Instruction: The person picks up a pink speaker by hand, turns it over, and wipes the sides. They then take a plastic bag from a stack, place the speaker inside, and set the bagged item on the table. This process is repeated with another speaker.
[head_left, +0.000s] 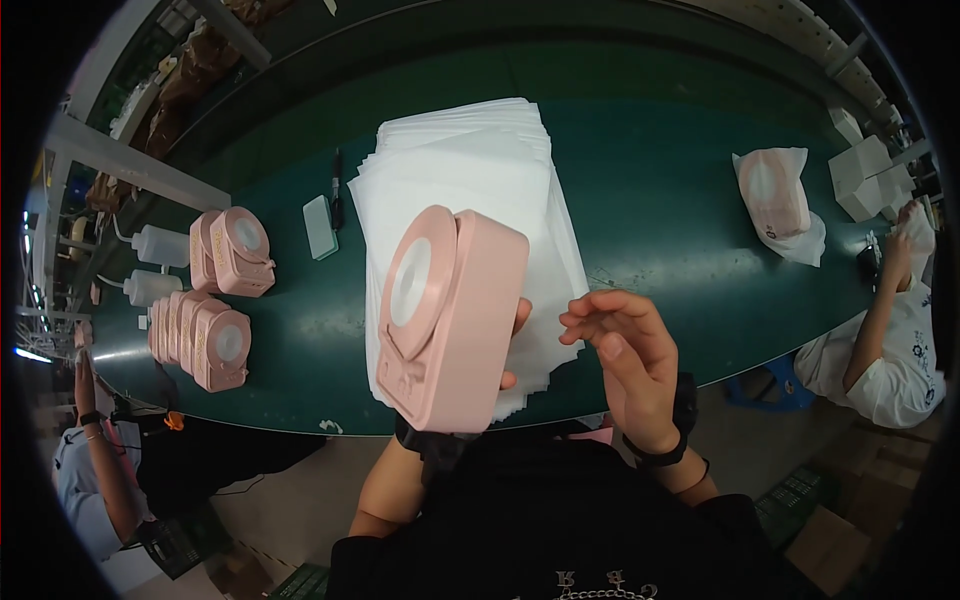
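Observation:
A pink box-shaped device like a small record player (482, 320), with a round pink disc and white centre on its face, is held up tilted before me. My left hand (521, 316) grips it from behind; only some fingertips show past its right side. To the right of it, my right hand (640, 365) is empty, fingers loosely bent and the thumb apart from them. Beneath both lies a thick stack of thin white sheets or bags (460, 165); which of the two I cannot tell.
Several similar pink devices (222, 345) stand in rows on the left of the green table (660, 200), beside white bottles (160, 245). A pale flat case (320, 228) and a pen (337, 190) lie nearer. One wrapped pink device (775, 195) lies right. Co-workers sit at both sides.

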